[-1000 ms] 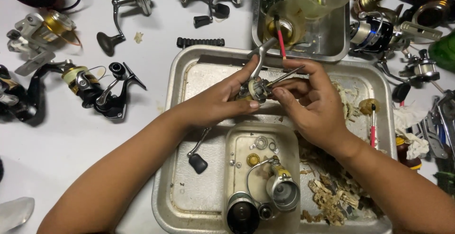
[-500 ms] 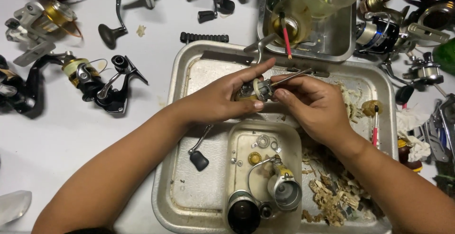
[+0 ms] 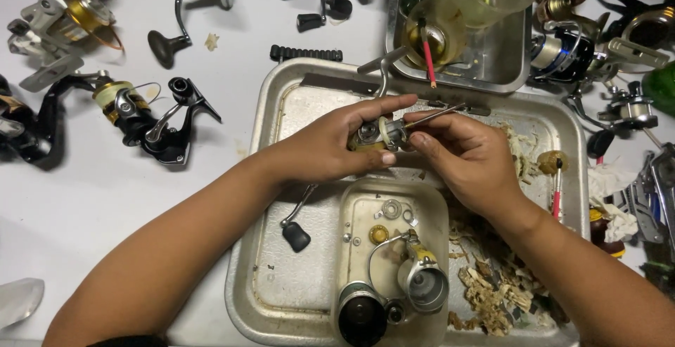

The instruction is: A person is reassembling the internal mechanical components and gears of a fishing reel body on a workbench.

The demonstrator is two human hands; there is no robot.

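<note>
Seen from above, a white table [image 3: 84,199] is crowded with fishing reels. At far left lie a gold and silver reel [image 3: 67,20] and a black reel with yellow line [image 3: 144,118]. A large metal tray [image 3: 281,178] fills the middle. Above it, the left hand [image 3: 330,146] is curled closed around a small reel body [image 3: 376,136], thumb and fingers pinching it. Below, inside a smaller inner tray [image 3: 429,199], sit a loose spool [image 3: 425,284], a dark round cap [image 3: 360,315] and small washers. The right hand [image 3: 467,157] touches the reel body from the other side, fingers narrowed around a thin metal tool [image 3: 439,115]. Behind, a second tray [image 3: 506,59] holds a cloudy plastic cup [image 3: 436,37] with a red-handled brush [image 3: 427,55]. Shredded tan scraps [image 3: 492,291] lie at lower right. A green object [image 3: 662,87] sits at the far right edge.
</note>
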